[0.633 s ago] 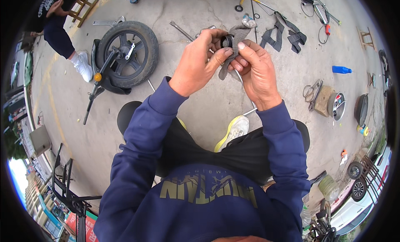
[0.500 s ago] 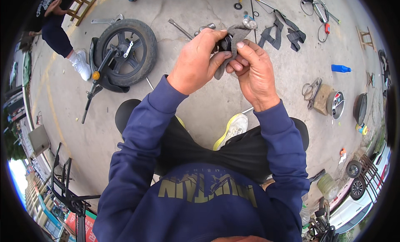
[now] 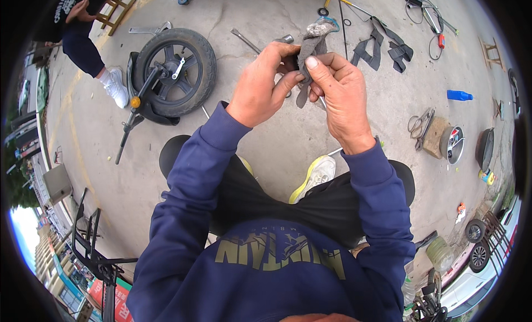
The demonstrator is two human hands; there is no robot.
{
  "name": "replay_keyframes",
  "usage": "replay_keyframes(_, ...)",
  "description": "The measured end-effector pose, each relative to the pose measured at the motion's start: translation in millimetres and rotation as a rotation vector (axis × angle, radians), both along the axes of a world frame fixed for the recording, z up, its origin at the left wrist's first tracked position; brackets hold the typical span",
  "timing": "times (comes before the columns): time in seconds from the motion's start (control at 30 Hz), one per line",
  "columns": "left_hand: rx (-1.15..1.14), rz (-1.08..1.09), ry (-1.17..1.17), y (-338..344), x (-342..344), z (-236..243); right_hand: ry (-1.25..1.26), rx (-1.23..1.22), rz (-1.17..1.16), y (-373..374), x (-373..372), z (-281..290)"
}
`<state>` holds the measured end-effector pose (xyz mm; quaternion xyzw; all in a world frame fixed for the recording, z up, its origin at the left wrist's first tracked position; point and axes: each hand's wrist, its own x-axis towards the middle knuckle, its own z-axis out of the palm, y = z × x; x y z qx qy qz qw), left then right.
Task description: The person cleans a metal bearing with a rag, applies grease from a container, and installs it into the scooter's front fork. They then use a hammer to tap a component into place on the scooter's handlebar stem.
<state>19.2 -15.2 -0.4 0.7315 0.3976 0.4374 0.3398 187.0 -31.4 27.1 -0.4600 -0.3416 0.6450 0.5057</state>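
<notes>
Above my knees, both hands are close together around a soiled grey rag [image 3: 311, 48]. My left hand [image 3: 260, 89] is closed, its thumb and forefinger pinching a small dark part that its fingers mostly hide. The rag lies against that part. My right hand [image 3: 342, 97] is closed too, with the thumb pressing the rag against bent fingers. One end of the cloth sticks up past my fingertips, pale and stained, and a narrow strip hangs down between the hands.
At the left lies a black spoked wheel [image 3: 176, 72] with its fork. Beyond my hands are a metal tool [image 3: 244, 39] and black straps [image 3: 368, 47]. To the right are scissors [image 3: 419, 125], a block [image 3: 435, 137], a metal bowl [image 3: 453, 144] and a blue bottle [image 3: 459, 95]. Another person's shoe [image 3: 115, 89] is near the wheel.
The rag has shifted and bunched around the dark part, whose round black face showed earlier and is now mostly covered. My right thumb has moved slightly left. The whole view has shifted a little.
</notes>
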Motion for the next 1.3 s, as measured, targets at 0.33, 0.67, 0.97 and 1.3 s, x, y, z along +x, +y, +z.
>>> replay_keyframes(0.33,-0.290,-0.007,-0.024,3.4,-5.5,-1.8,0.041,-0.066,0.053,1.6,4.6,-12.9)
replay_keyframes(0.67,-0.001,0.001,0.206,0.4,-8.3,10.3,-0.011,-0.032,0.172,12.6,-0.9,-18.7)
replay_keyframes(0.97,-0.166,-0.035,0.119,-3.8,-10.1,4.6,0.126,-0.177,0.133,7.6,1.3,-15.3)
replay_keyframes(1.3,-0.205,-0.051,0.200,-1.8,-19.6,0.5,0.268,-0.195,0.110,3.4,-5.7,-31.2)
